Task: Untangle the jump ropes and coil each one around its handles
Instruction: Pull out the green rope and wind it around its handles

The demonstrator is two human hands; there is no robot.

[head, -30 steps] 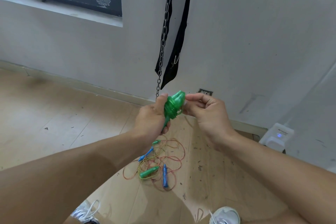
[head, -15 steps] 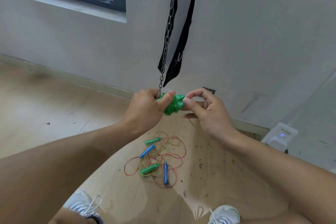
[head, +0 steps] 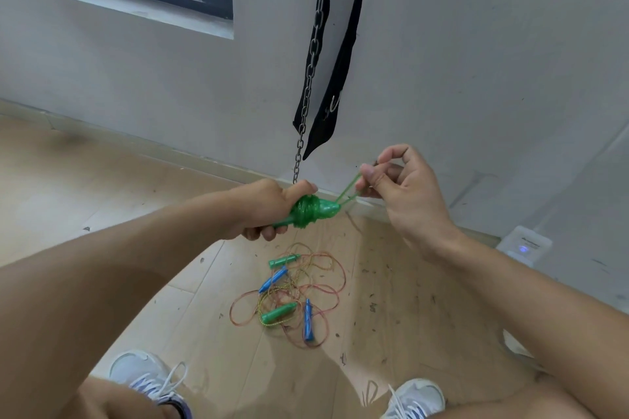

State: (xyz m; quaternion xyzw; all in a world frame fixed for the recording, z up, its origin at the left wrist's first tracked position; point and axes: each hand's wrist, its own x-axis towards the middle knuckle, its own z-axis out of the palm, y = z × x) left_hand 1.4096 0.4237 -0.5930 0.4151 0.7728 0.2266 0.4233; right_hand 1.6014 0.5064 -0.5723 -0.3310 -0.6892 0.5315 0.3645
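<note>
My left hand [head: 269,206] grips a pair of green handles with green rope coiled tightly round them [head: 311,213], held at chest height. My right hand [head: 400,189] pinches a short loop of that green rope [head: 350,189] and holds it taut, up and to the right of the coil. On the floor below lies a tangle of thin orange and yellow ropes [head: 306,292]. In it lie two green handles [head: 278,313] [head: 283,261] and two blue handles [head: 308,320] [head: 273,279].
A steel chain [head: 311,68] and a black strap [head: 340,75] hang down the grey wall just behind my hands. A white device with a blue light [head: 524,245] sits at the wall on the right. My two sneakers [head: 146,374] [head: 413,395] stand on the wooden floor.
My right hand has drawn away from the coil, up and to the right, pulling out a short loop of green rope. My left hand has turned the handles to point right.
</note>
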